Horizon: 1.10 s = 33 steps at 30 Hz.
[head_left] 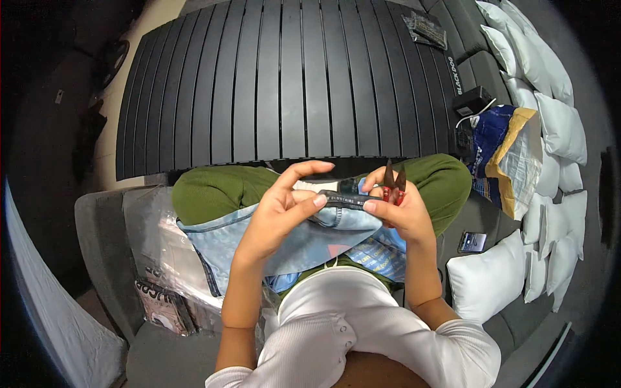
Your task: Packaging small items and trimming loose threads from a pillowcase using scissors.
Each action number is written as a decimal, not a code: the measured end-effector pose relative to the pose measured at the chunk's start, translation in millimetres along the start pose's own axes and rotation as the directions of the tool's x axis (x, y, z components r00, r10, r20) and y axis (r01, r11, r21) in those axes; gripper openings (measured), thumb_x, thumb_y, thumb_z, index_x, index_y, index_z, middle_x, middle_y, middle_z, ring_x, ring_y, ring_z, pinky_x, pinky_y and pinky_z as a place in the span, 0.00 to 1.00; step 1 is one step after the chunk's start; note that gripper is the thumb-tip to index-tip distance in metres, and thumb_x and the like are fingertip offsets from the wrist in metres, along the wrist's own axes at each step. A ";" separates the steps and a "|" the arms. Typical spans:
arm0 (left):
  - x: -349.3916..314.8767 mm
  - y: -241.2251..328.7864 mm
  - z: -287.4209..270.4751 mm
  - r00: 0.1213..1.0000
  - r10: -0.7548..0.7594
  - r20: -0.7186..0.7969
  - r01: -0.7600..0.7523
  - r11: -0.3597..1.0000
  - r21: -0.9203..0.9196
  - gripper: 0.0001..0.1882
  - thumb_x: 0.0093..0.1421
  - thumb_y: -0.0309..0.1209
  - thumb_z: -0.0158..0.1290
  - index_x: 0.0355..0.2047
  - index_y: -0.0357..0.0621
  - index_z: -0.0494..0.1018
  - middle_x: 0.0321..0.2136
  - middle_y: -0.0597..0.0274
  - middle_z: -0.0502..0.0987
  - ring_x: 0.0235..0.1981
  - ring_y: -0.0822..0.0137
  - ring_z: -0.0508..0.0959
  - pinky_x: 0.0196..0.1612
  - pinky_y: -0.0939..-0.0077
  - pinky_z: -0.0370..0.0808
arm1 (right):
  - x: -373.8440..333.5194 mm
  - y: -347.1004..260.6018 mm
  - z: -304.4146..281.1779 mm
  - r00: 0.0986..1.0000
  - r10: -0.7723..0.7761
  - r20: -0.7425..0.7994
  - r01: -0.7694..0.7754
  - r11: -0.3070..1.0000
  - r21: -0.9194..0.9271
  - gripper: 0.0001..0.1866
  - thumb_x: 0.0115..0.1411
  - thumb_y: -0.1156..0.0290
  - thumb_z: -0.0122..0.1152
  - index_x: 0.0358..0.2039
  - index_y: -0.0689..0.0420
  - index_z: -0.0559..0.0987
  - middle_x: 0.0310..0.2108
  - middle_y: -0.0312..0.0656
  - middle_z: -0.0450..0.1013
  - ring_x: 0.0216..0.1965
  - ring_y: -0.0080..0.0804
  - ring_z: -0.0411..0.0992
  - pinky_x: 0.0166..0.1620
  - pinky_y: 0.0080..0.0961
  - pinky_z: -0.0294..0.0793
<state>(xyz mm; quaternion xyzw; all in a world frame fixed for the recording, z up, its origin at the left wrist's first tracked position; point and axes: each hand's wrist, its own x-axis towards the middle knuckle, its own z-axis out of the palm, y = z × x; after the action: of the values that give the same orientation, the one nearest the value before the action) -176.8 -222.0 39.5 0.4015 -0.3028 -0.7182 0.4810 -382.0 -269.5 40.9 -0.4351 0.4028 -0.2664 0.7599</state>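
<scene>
A light blue garment (291, 242) lies across my lap, and its black printed band (343, 200) is held up between my two hands. My left hand (278, 210) grips the band's left end low against the thumb, while its index finger arches above. At the other end, my right hand (407, 216) presses its thumb on the band. The same hand also holds small scissors (393, 193) with red grips, their dark blades pointing away from me. Part of the right fingers is hidden behind the garment and the scissors.
A black slatted table (284, 84) stands just beyond my knees. Clear plastic packaging (187, 258) and a printed packet (163, 307) lie on the sofa at left. At right are a blue and yellow bag (501, 158), a phone (473, 242) and several white pillows (488, 275).
</scene>
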 end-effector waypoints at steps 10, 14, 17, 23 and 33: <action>-12.1 0.0 13.7 0.988 0.017 -0.156 -0.005 0.997 0.076 0.20 0.56 0.22 0.51 0.50 0.36 0.64 0.28 0.65 0.77 0.29 0.83 0.72 0.34 0.92 0.66 | -5.9 11.4 9.7 0.872 -0.472 -0.128 0.370 0.808 -0.459 0.15 0.47 0.70 0.65 0.34 0.60 0.72 0.29 0.32 0.65 0.21 0.10 0.55 0.25 0.08 0.54; -14.5 -5.2 26.1 0.972 0.062 -0.227 -0.052 0.997 0.048 0.19 0.54 0.21 0.53 0.47 0.35 0.67 0.28 0.65 0.76 0.27 0.82 0.73 0.33 0.91 0.68 | -6.1 11.5 34.2 0.860 -0.510 -0.004 0.406 0.690 -0.599 0.24 0.39 0.79 0.66 0.40 0.58 0.71 0.30 0.33 0.66 0.16 0.08 0.52 0.19 0.08 0.49; -15.9 -7.5 19.5 0.979 0.109 -0.171 -0.094 0.991 0.092 0.15 0.55 0.19 0.52 0.44 0.34 0.69 0.36 0.62 0.75 0.34 0.80 0.74 0.39 0.88 0.70 | -10.2 17.5 29.2 0.874 -0.484 0.043 0.429 0.727 -0.536 0.26 0.39 0.83 0.62 0.42 0.58 0.69 0.32 0.34 0.68 0.16 0.08 0.53 0.18 0.07 0.49; -15.4 -2.3 18.9 0.986 0.066 -0.152 -0.059 0.997 0.051 0.12 0.54 0.20 0.52 0.41 0.36 0.74 0.32 0.65 0.74 0.31 0.80 0.69 0.34 0.88 0.64 | -14.2 20.3 20.0 0.874 -0.481 0.073 0.473 0.804 -0.362 0.16 0.46 0.87 0.57 0.36 0.60 0.68 0.32 0.41 0.69 0.23 0.13 0.57 0.23 0.08 0.54; -17.5 -8.2 23.6 0.989 0.109 -0.095 -0.098 0.988 0.115 0.17 0.46 0.19 0.58 0.40 0.32 0.73 0.36 0.57 0.75 0.36 0.72 0.72 0.43 0.81 0.67 | -18.9 14.1 23.5 0.971 -0.239 -0.007 0.238 0.968 -0.077 0.11 0.48 0.84 0.57 0.31 0.61 0.67 0.30 0.41 0.67 0.31 0.20 0.63 0.35 0.14 0.63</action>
<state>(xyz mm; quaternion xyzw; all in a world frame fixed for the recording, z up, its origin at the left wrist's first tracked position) -197.2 -201.6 49.3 0.4470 -0.3377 -0.6530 0.5096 -371.5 -237.9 42.8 -0.5066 0.3633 -0.3440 0.7022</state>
